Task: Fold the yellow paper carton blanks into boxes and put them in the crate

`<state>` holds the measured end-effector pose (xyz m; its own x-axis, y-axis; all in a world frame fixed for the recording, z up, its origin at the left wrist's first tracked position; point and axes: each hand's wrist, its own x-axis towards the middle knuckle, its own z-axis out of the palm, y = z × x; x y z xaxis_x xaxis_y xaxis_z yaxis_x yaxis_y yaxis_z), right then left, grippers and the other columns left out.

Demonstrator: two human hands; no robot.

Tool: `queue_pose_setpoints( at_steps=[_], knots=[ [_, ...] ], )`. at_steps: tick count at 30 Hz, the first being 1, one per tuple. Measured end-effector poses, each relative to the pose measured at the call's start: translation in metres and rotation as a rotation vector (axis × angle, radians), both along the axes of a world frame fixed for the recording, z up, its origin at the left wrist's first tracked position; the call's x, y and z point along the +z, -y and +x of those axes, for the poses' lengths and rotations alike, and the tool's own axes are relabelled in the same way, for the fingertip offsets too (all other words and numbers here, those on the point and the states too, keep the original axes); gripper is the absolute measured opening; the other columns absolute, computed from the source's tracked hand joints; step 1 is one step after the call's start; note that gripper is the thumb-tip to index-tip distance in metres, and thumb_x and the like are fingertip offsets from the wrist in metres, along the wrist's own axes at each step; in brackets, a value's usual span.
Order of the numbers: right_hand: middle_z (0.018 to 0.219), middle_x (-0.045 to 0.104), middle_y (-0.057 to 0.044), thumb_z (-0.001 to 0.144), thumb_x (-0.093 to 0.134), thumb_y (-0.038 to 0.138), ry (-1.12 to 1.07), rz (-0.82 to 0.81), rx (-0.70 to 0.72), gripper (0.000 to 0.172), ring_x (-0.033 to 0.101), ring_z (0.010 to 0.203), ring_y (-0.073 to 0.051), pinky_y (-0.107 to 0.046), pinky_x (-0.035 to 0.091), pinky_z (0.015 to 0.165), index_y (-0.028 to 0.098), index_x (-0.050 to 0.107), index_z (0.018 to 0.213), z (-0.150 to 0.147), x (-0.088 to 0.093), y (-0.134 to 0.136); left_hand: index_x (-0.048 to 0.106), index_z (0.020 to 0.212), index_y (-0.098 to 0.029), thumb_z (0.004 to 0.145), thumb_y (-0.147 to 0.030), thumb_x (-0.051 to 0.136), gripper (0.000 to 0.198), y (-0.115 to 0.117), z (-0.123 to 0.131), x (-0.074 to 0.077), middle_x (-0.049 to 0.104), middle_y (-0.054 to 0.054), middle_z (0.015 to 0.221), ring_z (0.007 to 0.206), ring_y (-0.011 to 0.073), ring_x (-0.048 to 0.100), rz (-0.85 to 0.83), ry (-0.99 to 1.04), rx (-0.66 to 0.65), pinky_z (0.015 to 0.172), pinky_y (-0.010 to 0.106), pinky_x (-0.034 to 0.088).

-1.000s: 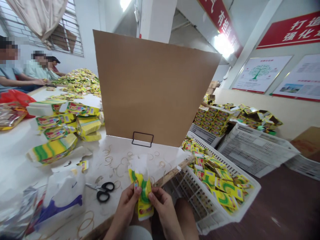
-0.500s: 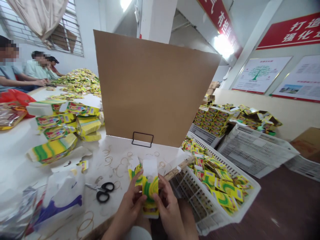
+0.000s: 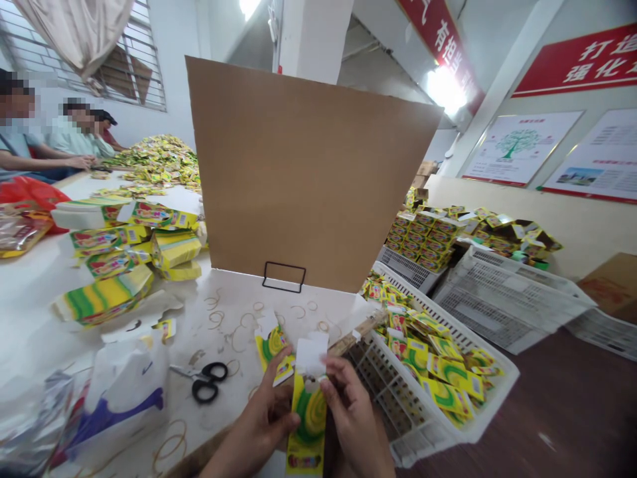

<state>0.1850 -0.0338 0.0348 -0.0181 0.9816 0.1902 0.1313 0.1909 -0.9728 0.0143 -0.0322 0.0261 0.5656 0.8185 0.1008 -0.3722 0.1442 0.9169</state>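
Both my hands work a yellow-and-green flat carton (image 3: 309, 411) with a white flap, held upright at the table's near edge. My left hand (image 3: 259, 425) pinches its left side, thumb pressed on the front. My right hand (image 3: 353, 418) grips its right edge, fingers curled near the white flap. A second flat carton (image 3: 271, 345) lies on the table just behind my left fingers. Black-handled scissors (image 3: 204, 380) rest to the left of my hands.
A brown cardboard sheet (image 3: 303, 172) stands upright in a wire holder. Stacked flat cartons (image 3: 124, 252) lie at left, rubber bands are scattered on the white table (image 3: 30, 318). A white crate (image 3: 492, 398) of folded boxes sits to my right. Other people sit at far left.
The carton I hold has come down and toward me and now shows its full front. The second carton has separated from it and lies on the table.
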Motion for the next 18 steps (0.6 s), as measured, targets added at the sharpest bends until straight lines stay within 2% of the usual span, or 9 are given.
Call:
queue_pose_setpoints(
  at_steps=[2, 3, 5, 7, 8, 9, 12, 14, 18],
  knots=[
    [0.105, 0.062, -0.010, 0.087, 0.053, 0.044, -0.072, -0.014, -0.006, 0.050, 0.061, 0.091, -0.017, -0.027, 0.049, 0.083, 0.017, 0.040, 0.128, 0.001, -0.002, 0.000, 0.007, 0.137, -0.023, 0.086, -0.030, 0.058, 0.072, -0.002, -0.001, -0.002, 0.056, 0.017, 0.117, 0.097, 0.0244, 0.061, 0.038, -0.025, 0.000, 0.081, 0.038, 0.049],
    [0.105, 0.062, -0.010, 0.088, 0.053, 0.043, -0.065, 0.007, 0.002, 0.047, 0.060, 0.093, -0.017, -0.028, 0.049, 0.085, 0.018, 0.043, 0.126, 0.002, -0.003, -0.001, 0.014, 0.136, -0.021, 0.087, -0.030, 0.057, 0.066, -0.002, -0.001, -0.004, 0.057, 0.016, 0.117, 0.100, 0.0246, 0.060, 0.061, -0.034, 0.006, 0.084, 0.038, 0.048],
    [0.106, 0.060, -0.010, 0.089, 0.051, 0.041, 0.011, 0.117, 0.008, 0.031, 0.058, 0.099, -0.018, -0.028, 0.046, 0.089, 0.018, 0.060, 0.109, 0.007, -0.004, -0.002, 0.025, 0.131, -0.020, 0.086, -0.030, 0.058, 0.057, -0.004, -0.002, -0.009, 0.058, 0.016, 0.116, 0.101, 0.0246, 0.060, 0.075, -0.026, 0.027, 0.085, 0.036, 0.047],
    [0.102, 0.059, -0.010, 0.091, 0.045, 0.041, 0.075, 0.246, 0.008, 0.033, 0.056, 0.099, -0.018, -0.028, 0.045, 0.089, 0.018, 0.068, 0.095, 0.011, -0.002, -0.002, 0.029, 0.128, -0.020, 0.085, -0.031, 0.059, 0.053, -0.005, -0.001, -0.012, 0.057, 0.016, 0.117, 0.095, 0.0238, 0.063, 0.052, -0.014, 0.056, 0.080, 0.034, 0.048],
    [0.101, 0.059, -0.009, 0.091, 0.045, 0.042, 0.089, 0.266, 0.020, 0.034, 0.056, 0.099, -0.018, -0.028, 0.044, 0.088, 0.019, 0.069, 0.096, 0.013, -0.001, -0.002, 0.030, 0.127, -0.020, 0.085, -0.031, 0.059, 0.052, -0.006, 0.000, -0.013, 0.057, 0.016, 0.118, 0.093, 0.0233, 0.063, 0.040, -0.017, 0.075, 0.078, 0.034, 0.049],
    [0.103, 0.059, -0.009, 0.090, 0.047, 0.042, 0.093, 0.234, 0.045, 0.033, 0.056, 0.100, -0.018, -0.028, 0.044, 0.088, 0.020, 0.069, 0.101, 0.013, 0.001, -0.002, 0.032, 0.126, -0.019, 0.085, -0.030, 0.059, 0.051, -0.006, 0.001, -0.013, 0.057, 0.016, 0.119, 0.092, 0.0228, 0.063, 0.031, -0.037, 0.099, 0.077, 0.033, 0.049],
    [0.105, 0.062, -0.008, 0.084, 0.057, 0.034, 0.088, -0.042, 0.150, 0.038, 0.060, 0.096, -0.019, -0.028, 0.047, 0.082, 0.019, 0.057, 0.118, 0.009, 0.007, 0.000, 0.034, 0.127, -0.018, 0.085, -0.028, 0.058, 0.049, -0.005, 0.003, -0.011, 0.057, 0.014, 0.119, 0.094, 0.0214, 0.062, 0.053, -0.139, 0.164, 0.080, 0.031, 0.048],
    [0.096, 0.065, -0.008, 0.081, 0.058, 0.028, 0.096, -0.170, 0.143, 0.040, 0.062, 0.086, -0.019, -0.028, 0.048, 0.075, 0.016, 0.051, 0.119, 0.006, 0.009, -0.001, 0.033, 0.130, -0.017, 0.086, -0.027, 0.055, 0.050, -0.004, 0.004, -0.010, 0.059, 0.013, 0.116, 0.092, 0.0192, 0.061, 0.099, -0.219, 0.174, 0.083, 0.031, 0.047],
    [0.087, 0.066, -0.006, 0.079, 0.057, 0.023, 0.126, -0.180, 0.081, 0.035, 0.062, 0.078, -0.018, -0.027, 0.047, 0.071, 0.015, 0.049, 0.112, 0.005, 0.006, -0.004, 0.030, 0.131, -0.016, 0.088, -0.027, 0.051, 0.050, -0.003, 0.003, -0.008, 0.059, 0.014, 0.115, 0.090, 0.0183, 0.061, 0.130, -0.252, 0.138, 0.084, 0.032, 0.047]
  ],
)
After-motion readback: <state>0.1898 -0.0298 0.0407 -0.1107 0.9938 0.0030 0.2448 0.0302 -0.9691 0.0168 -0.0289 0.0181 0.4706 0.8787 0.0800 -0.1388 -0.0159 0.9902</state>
